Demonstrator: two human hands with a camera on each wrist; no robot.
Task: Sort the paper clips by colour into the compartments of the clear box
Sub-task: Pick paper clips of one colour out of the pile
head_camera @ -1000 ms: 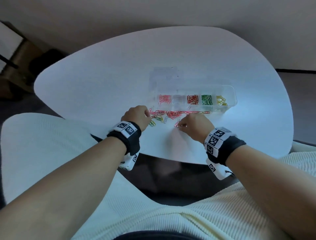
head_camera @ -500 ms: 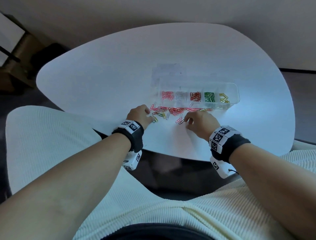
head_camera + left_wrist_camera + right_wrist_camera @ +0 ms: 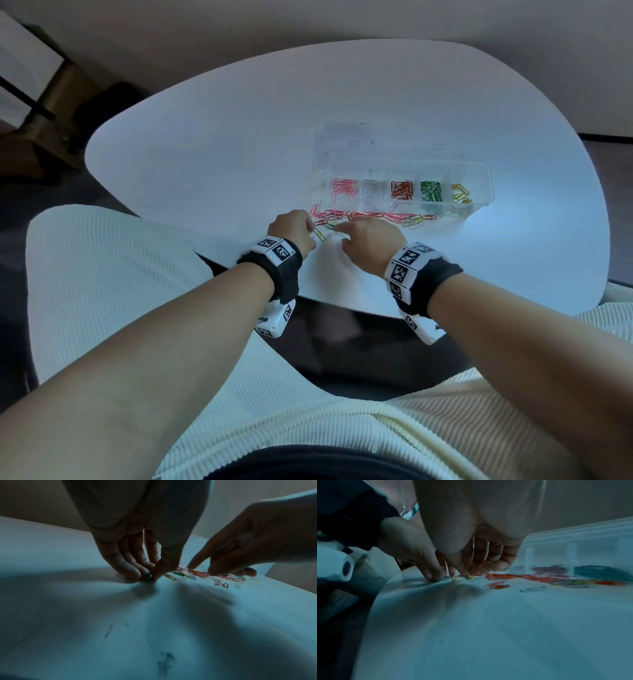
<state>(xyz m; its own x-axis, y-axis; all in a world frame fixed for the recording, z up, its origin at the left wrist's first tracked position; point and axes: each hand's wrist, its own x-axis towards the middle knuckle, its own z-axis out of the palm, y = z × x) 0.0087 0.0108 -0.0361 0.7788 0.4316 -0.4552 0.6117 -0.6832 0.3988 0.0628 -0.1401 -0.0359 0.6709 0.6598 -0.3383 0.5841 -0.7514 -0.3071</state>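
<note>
- Since a moment ago, our right hand has slid leftward, close to our left hand.
- Left fingers pinch a green clip against the bench.
- Right forefinger extended, holding nothing.
- Loose paper clips, mostly pink and red, lie just beyond both hands; the clear box beyond holds them sorted by colour.

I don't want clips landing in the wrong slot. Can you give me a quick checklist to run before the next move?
1. Left hand has a clip: ok, it pinches a green clip on the table.
2. Green compartment reachable, box open on top: ok.
3. Only one clip in the pinch: cannot tell.
4. Right hand holding anything: cannot tell, fingertips reach into the loose clips.
5. Compartments single-coloured: ok as far as visible.
</note>
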